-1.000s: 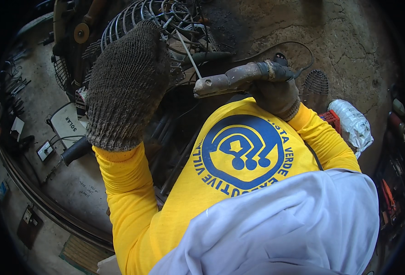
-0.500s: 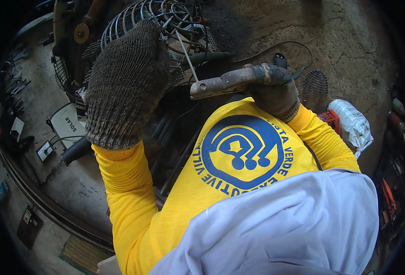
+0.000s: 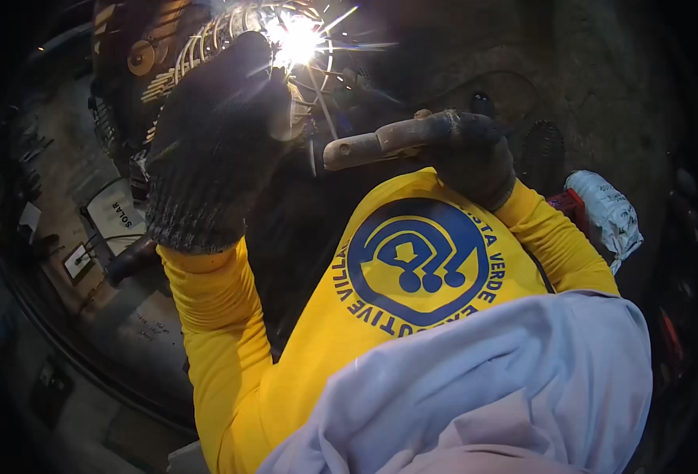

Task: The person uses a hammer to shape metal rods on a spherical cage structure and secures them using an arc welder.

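Note:
My right hand (image 3: 475, 170), in a dark knit glove, is closed around a welding electrode holder (image 3: 377, 144). A thin welding rod (image 3: 323, 107) runs from its jaw up to a round cage of bent metal rods (image 3: 207, 43). At the rod's tip a white welding arc (image 3: 295, 39) burns on the cage and throws sparks. My left hand (image 3: 207, 146), in a thick knit glove, is close beside the arc, its back toward me and overlapping the cage. Its fingers are mostly hidden, so whether it grips the cage does not show.
A white bag (image 3: 606, 213) and a red crate (image 3: 568, 207) lie on the floor at right. To the left are a pale box (image 3: 116, 213), a dark cylindrical handle (image 3: 130, 259) and a round disc (image 3: 140, 57). A sandal (image 3: 544, 146) shows dimly beyond my right hand.
A bright arc with sparks has lit at the rod's tip, and the surroundings look darker. The electrode holder has shifted very slightly left; both hands stay nearly in place.

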`<state>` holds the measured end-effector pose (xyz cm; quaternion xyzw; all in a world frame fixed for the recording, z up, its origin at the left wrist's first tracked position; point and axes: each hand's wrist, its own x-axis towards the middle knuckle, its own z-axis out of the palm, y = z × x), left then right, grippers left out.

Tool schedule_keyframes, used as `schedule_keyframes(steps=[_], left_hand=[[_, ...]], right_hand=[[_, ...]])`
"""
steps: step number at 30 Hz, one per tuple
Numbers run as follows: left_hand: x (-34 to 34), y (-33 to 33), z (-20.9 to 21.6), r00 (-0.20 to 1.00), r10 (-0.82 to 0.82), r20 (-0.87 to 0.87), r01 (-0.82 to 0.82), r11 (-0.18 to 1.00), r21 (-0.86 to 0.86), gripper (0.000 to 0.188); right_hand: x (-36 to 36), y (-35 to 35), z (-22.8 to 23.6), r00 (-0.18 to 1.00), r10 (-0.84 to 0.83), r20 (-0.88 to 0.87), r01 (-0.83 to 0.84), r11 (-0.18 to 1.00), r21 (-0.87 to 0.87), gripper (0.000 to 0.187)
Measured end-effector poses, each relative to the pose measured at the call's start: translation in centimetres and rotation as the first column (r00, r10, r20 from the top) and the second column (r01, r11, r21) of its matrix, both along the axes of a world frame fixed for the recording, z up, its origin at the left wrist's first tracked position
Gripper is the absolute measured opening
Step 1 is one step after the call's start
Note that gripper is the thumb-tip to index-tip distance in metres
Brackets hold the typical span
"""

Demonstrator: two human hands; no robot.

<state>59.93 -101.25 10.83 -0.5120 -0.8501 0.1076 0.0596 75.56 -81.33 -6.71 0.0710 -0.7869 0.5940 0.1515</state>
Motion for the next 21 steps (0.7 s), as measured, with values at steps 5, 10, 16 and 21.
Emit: schedule_keyframes(steps=[5, 10, 16, 21], left_hand=[[0.5, 0.6, 0.2, 1.000, 0.009, -0.024, -0.009, 1.000, 0.005, 0.018], [0.5, 0.0, 0.0, 0.992, -0.069, -0.103, 0.072, 0.997, 0.025, 0.020], [0.8, 1.5, -0.3, 0.994, 0.074, 0.075, -0.085, 0.985, 0.149, 0.020], [0.4, 2.9, 0.4, 0.957, 0.226, 0.182, -0.239, 0.970, 0.049, 0.016]], right_hand=[[0.6, 0.7, 0.1, 0.998, -0.050, -0.049, 0.058, 0.983, 0.174, 0.020], [0.8, 1.5, -0.5, 0.999, 0.036, -0.018, -0.027, 0.932, 0.362, 0.016], [2.9, 1.6, -3.6, 0.967, 0.151, 0.207, -0.094, 0.961, -0.261, 0.022], [2.7, 1.5, -3.4, 0.994, -0.017, 0.109, 0.015, 1.000, 0.020, 0.029]])
